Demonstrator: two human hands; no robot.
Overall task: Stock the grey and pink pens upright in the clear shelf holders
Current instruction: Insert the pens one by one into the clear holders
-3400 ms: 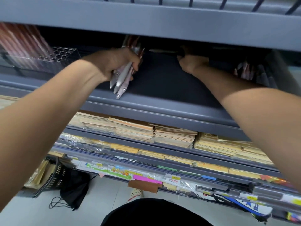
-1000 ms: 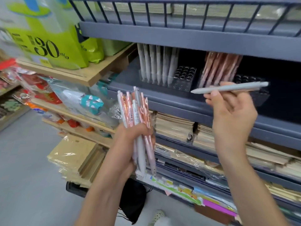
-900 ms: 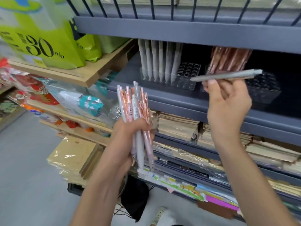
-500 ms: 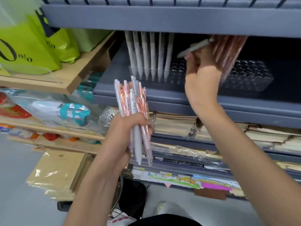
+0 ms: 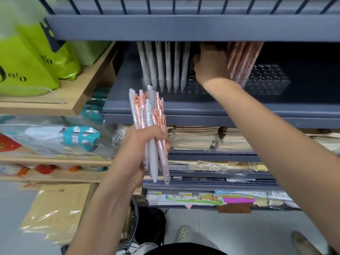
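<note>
My left hand (image 5: 139, 144) is curled tight round a bunch (image 5: 149, 115) of pink and grey pens. The bunch stands up, tips down, in front of the shelf (image 5: 184, 109) and below it.

My right hand (image 5: 211, 65) is up inside the shelf. Its fingers go into the dark, so I cannot tell if they are closed on a pen or not.

That hand sits in the gap between the grey pens (image 5: 165, 65) on its left and the pink pens (image 5: 242, 59) on its right. It is just beside both. The grey pens stand straight in a row in the left holder (image 5: 195, 89). The pink pens lean a bit in the right holder (image 5: 266, 81).

The top shelf (image 5: 184, 28) hangs low, right over my right hand, and hides the tops of the pens. There is little room above.

Open holes show in the left holder, under my wrist. Lots more open holes show in the right holder, right of the pink pens.
</note>
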